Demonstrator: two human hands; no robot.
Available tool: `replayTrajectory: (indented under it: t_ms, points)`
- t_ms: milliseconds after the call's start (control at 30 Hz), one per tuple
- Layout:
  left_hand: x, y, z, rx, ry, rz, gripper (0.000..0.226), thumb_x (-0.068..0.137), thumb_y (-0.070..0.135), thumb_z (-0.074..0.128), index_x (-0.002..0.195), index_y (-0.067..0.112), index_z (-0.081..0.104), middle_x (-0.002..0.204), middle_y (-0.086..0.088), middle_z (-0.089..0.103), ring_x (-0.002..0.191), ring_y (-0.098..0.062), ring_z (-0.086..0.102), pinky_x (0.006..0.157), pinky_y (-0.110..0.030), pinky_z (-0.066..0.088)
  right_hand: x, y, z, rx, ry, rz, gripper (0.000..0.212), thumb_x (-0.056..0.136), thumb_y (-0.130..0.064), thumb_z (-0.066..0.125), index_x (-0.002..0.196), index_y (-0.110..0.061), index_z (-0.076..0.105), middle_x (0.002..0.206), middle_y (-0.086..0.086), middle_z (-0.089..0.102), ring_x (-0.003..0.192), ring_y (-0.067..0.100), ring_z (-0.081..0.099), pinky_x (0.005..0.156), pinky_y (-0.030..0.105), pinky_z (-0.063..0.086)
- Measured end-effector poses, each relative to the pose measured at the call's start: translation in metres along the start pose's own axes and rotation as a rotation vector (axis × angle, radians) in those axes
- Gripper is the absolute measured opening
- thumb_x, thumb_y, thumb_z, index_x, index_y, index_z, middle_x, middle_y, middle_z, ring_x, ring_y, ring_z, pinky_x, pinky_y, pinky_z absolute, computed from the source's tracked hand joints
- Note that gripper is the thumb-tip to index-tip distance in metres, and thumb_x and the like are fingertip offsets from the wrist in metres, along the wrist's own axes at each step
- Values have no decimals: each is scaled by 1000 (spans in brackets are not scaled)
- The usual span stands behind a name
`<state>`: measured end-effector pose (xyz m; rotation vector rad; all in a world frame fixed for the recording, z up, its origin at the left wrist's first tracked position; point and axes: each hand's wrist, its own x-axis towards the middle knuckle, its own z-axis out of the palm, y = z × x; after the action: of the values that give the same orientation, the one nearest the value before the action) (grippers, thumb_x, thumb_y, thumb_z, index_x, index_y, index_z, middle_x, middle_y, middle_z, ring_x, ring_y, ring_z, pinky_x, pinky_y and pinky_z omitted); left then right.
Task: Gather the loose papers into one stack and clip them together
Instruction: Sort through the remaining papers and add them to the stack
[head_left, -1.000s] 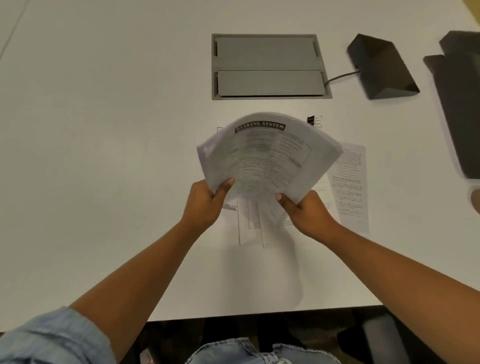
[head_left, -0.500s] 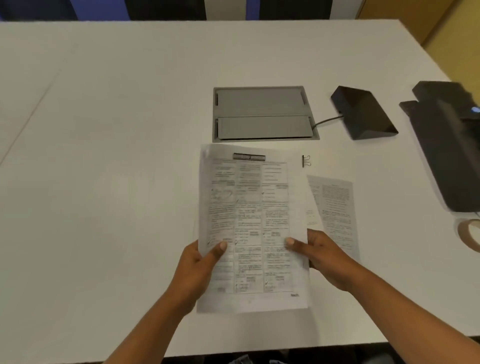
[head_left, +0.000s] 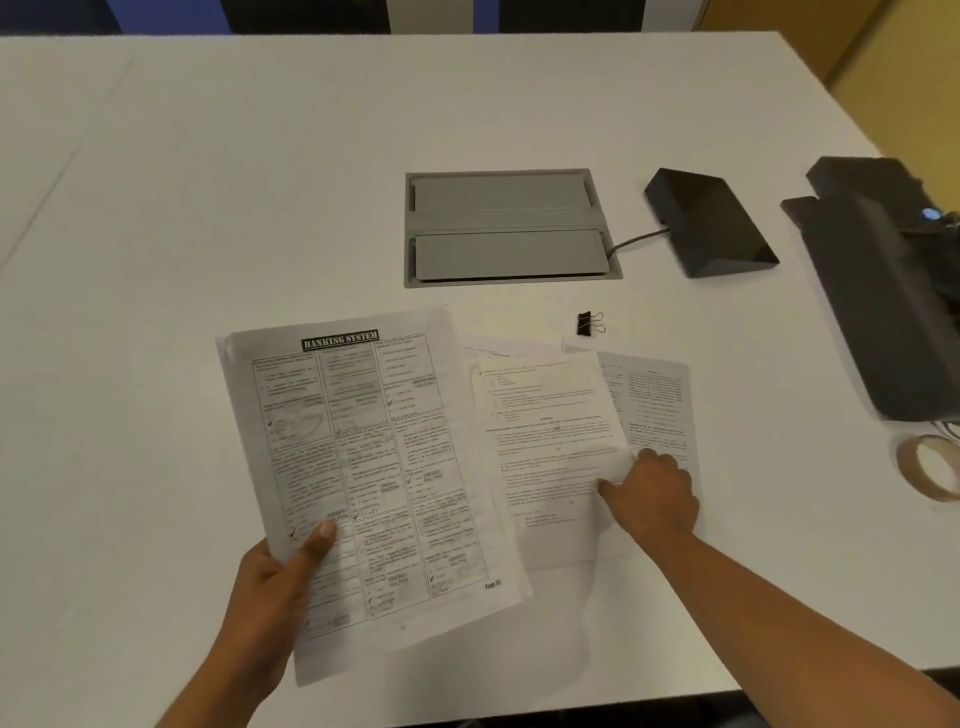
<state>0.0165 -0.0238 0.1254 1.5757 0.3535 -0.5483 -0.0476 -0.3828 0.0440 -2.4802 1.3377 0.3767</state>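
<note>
My left hand (head_left: 275, 587) grips the lower left corner of a stack of papers (head_left: 374, 467) whose top sheet is headed "BANKING SYSTEM", thumb on top, the stack tilted above the white table (head_left: 208, 208). To its right, loose printed sheets (head_left: 550, 441) lie overlapping on the table. My right hand (head_left: 652, 493) rests on them, fingertips pressing the edge of the top sheet, with a further sheet (head_left: 657, 400) under and beyond it. A small black binder clip (head_left: 589, 325) lies on the table just beyond the loose sheets, untouched.
A grey recessed cable hatch (head_left: 511, 228) sits beyond the papers. A black wedge-shaped device (head_left: 711, 223) with a cable stands to its right, a large black device (head_left: 883, 291) at the right edge, and a roll of tape (head_left: 930, 467) near it.
My right hand has let go of the stack and moved right onto the loose sheets. The stack, now held by the left hand alone, has swung left and tilted.
</note>
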Motion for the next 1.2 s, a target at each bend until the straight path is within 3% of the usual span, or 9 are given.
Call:
replayTrajectory:
  t_ms: [200, 333, 533, 667, 767, 833, 967, 1100, 1200]
  points:
    - [3, -4, -2, 12, 30, -22, 21, 92, 24, 62, 109, 15, 69, 95, -7, 80, 83, -29, 78, 75, -44, 60, 10, -1, 9, 17, -66, 70, 75, 65, -54, 80, 120, -11, 51, 114, 13, 60, 106, 33, 61, 83, 46, 55]
    - [6, -5, -2, 23, 35, -23, 17, 91, 24, 62, 104, 16, 70, 92, -3, 81, 81, -26, 78, 71, -40, 61, 19, 4, 8, 168, -128, 97, 78, 60, -45, 86, 118, -9, 48, 111, 12, 66, 100, 33, 65, 80, 43, 56]
    - [14, -4, -2, 26, 30, -17, 19, 91, 24, 62, 106, 14, 69, 93, -4, 80, 80, -26, 78, 69, -40, 61, 25, 16, 6, 426, -101, 173, 61, 66, -21, 89, 116, -3, 58, 115, 15, 67, 105, 34, 63, 76, 30, 48]
    - [17, -6, -1, 26, 27, -11, 25, 89, 27, 64, 110, 13, 69, 96, -7, 80, 82, -29, 77, 72, -42, 61, 29, 29, 8, 526, -144, 222, 20, 75, -19, 81, 83, -7, 68, 94, 15, 73, 80, 32, 70, 71, 40, 60]
    - [20, -5, 1, 29, 24, -1, 27, 90, 28, 64, 112, 14, 68, 97, -6, 80, 84, -29, 77, 72, -42, 61, 31, 45, 0, 593, -101, 286, 15, 77, -19, 79, 80, -10, 67, 95, 14, 73, 79, 30, 68, 62, 29, 53]
    - [22, -5, 1, 36, 30, 9, 25, 89, 28, 64, 111, 16, 68, 97, -5, 80, 83, -29, 77, 70, -41, 61, 35, 57, -6, 623, -79, 330, 22, 78, -20, 78, 93, -6, 70, 100, 15, 73, 81, 32, 68, 62, 28, 52]
    - [24, -2, 1, 33, 30, 16, 22, 90, 28, 64, 109, 17, 68, 95, -3, 80, 82, -28, 77, 67, -39, 61, 43, 73, -11, 517, -16, 341, 39, 80, -25, 76, 112, -4, 70, 113, 17, 71, 102, 37, 66, 84, 37, 54]
    - [25, -2, -3, 34, 35, 16, 22, 90, 27, 64, 109, 16, 69, 96, -4, 80, 83, -28, 77, 73, -42, 60, 45, 69, -14, 391, 13, 338, 52, 74, -44, 79, 96, 2, 70, 98, 20, 72, 84, 35, 65, 75, 38, 56]
    - [24, -3, -5, 37, 31, 16, 26, 90, 28, 63, 112, 15, 69, 98, -6, 80, 86, -28, 77, 77, -45, 60, 42, 61, -8, 283, -15, 359, 79, 62, -54, 84, 111, 2, 59, 110, 22, 64, 100, 39, 62, 80, 42, 54]
